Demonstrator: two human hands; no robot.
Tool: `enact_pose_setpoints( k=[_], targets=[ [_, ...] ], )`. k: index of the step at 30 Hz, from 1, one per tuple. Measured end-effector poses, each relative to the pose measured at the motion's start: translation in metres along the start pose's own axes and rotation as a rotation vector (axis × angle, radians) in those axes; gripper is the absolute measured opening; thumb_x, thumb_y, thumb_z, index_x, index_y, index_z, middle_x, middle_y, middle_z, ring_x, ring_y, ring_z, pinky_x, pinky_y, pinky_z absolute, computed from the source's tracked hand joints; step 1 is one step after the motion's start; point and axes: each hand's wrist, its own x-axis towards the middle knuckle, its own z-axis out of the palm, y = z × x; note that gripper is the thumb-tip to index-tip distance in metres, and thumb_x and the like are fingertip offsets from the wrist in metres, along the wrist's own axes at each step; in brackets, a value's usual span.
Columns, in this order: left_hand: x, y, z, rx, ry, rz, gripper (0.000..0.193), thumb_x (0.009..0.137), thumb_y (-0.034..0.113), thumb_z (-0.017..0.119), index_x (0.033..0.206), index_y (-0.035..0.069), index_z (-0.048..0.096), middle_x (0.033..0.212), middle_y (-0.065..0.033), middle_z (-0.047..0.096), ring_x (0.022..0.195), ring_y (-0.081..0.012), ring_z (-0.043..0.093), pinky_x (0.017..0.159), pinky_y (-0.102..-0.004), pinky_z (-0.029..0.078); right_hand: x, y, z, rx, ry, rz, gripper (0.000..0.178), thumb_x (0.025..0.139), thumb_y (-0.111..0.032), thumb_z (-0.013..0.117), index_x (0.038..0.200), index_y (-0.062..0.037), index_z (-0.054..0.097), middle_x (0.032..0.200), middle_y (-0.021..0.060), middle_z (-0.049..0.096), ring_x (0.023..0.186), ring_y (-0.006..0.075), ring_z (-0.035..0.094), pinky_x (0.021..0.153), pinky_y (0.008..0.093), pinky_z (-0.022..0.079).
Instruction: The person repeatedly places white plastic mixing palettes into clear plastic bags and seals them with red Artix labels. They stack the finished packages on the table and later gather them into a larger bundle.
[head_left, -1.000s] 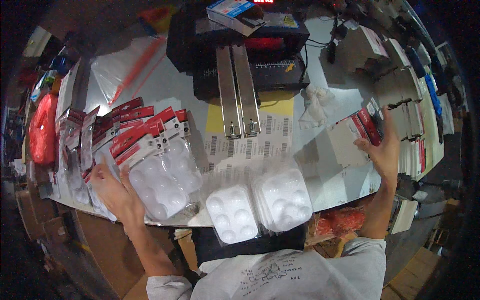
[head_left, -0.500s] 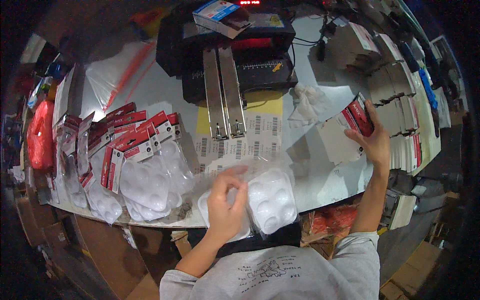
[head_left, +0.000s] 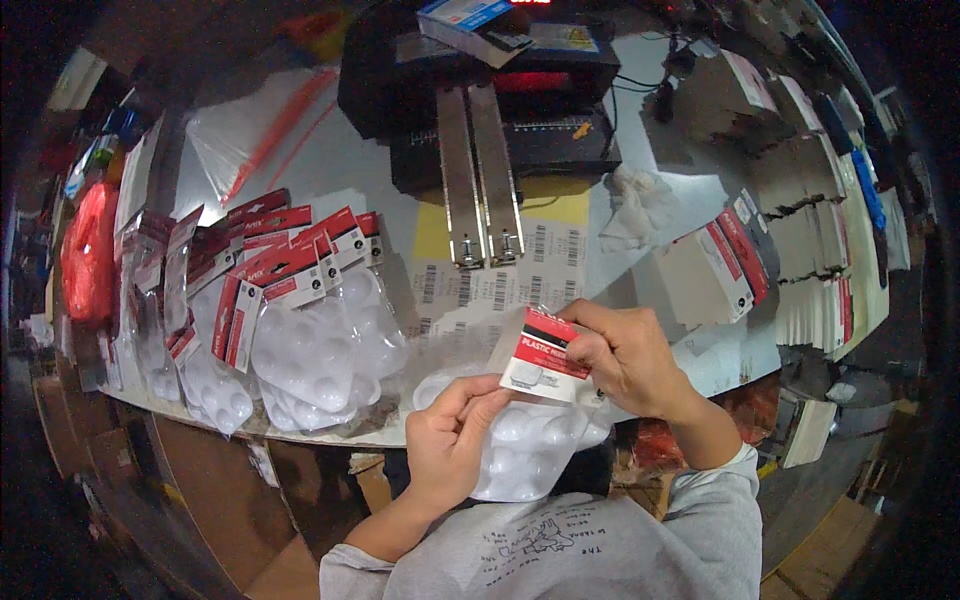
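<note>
- A red-and-white header card [head_left: 541, 355] sits at the near edge of the bench [head_left: 330, 160], held just above a clear plastic palette tray [head_left: 525, 445] with round wells.
- The right hand [head_left: 625, 360] is closed on the card's right side, pinching it between thumb and fingers.
- The left hand [head_left: 450, 440] curls against the near left of the tray, its fingertips touching the card's lower edge; it grips the tray from that side.
- To the left lies a fanned heap of finished bagged palettes [head_left: 300, 320], each topped with the same red card, overlapping one another.
- Just beyond the hands, barcode label sheets [head_left: 500, 280] lie flat on the bench, with a yellow sheet [head_left: 555, 205] behind them.
- Farther off, two metal rails [head_left: 478, 170] run from a black machine [head_left: 480, 90] toward the labels.
- On the right stands a stack of loose header cards [head_left: 715, 265]; a crumpled white cloth [head_left: 640, 205] lies near it.
- At the far left edge is a red mesh bag [head_left: 88, 250].
</note>
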Motion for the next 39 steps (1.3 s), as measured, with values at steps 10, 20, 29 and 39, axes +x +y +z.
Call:
enact_pose_setpoints(
  k=[10, 20, 29, 39],
  targets=[
    [0.006, -0.017, -0.003, -0.022, 0.002, -0.025, 0.011, 0.087, 0.008, 0.055, 0.090, -0.001, 0.060, 0.076, -0.0062, 0.068, 0.061, -0.0018, 0.054, 0.056, -0.0168, 0.042, 0.007, 0.006, 0.012, 0.173, 0.116, 0.080, 0.026, 0.075, -0.026, 0.070, 0.087, -0.0035, 0.067, 0.068, 0.0094, 0.063, 0.052, 0.0111, 0.054, 0.050, 0.0251, 0.044],
    [0.007, -0.020, -0.002, 0.116, 0.062, 0.033, 0.012, 0.084, 0.011, 0.060, 0.084, 0.000, 0.063, 0.054, 0.0002, 0.054, 0.049, -0.0016, 0.040, 0.045, -0.0183, 0.033, 0.007, 0.008, 0.011, 0.111, 0.048, -0.028, 0.022, 0.075, -0.026, 0.069, 0.083, -0.0050, 0.068, 0.069, 0.0103, 0.064, 0.054, 0.0134, 0.059, 0.049, 0.0261, 0.045],
    [0.016, -0.028, -0.006, 0.096, 0.398, 0.096, 0.020, 0.086, 0.014, 0.059, 0.077, -0.003, 0.062, 0.060, 0.0015, 0.054, 0.057, -0.0035, 0.042, 0.052, -0.0194, 0.034, -0.005, 0.025, 0.000, 0.395, -0.230, 0.514, 0.021, 0.082, -0.020, 0.063, 0.088, -0.0005, 0.067, 0.069, 0.0038, 0.064, 0.055, 0.0059, 0.058, 0.045, 0.0195, 0.044],
    [0.025, -0.031, -0.011, 0.074, 0.362, 0.061, 0.022, 0.091, 0.015, 0.049, 0.077, -0.002, 0.052, 0.064, -0.0002, 0.048, 0.062, -0.0061, 0.039, 0.056, -0.0221, 0.035, -0.003, 0.031, 0.027, 0.867, -0.129, 0.506, 0.016, 0.085, -0.012, 0.055, 0.075, -0.0002, 0.060, 0.066, 0.0043, 0.059, 0.055, 0.0103, 0.057, 0.049, 0.0232, 0.046]
  ],
)
